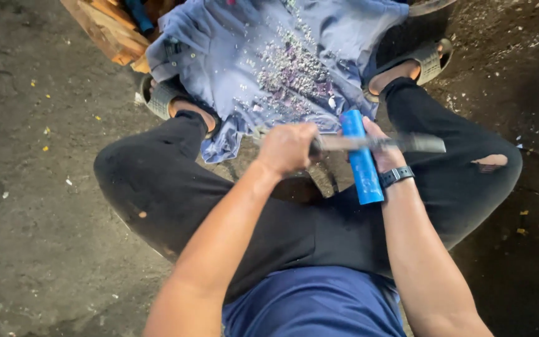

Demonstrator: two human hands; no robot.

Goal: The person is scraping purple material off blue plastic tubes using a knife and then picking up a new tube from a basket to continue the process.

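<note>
Ground (pixel 32 206): dark packed earth, with a pale blue cloth (pixel 219 43) spread between the seated person's sandalled feet and strewn with small light shavings (pixel 294 68); stacked wooden pieces (pixel 110 28) at the upper left. Blue cylinder (pixel 362 159): short tube held upright over the lap just in front of the cloth, with the right hand (pixel 378 146) wrapped behind it, a dark wristband (pixel 397 176) on that wrist. Long metal blade (pixel 400 143): lies crosswise against the cylinder's upper part, its handle enclosed in the fisted left hand (pixel 288 148).
</note>
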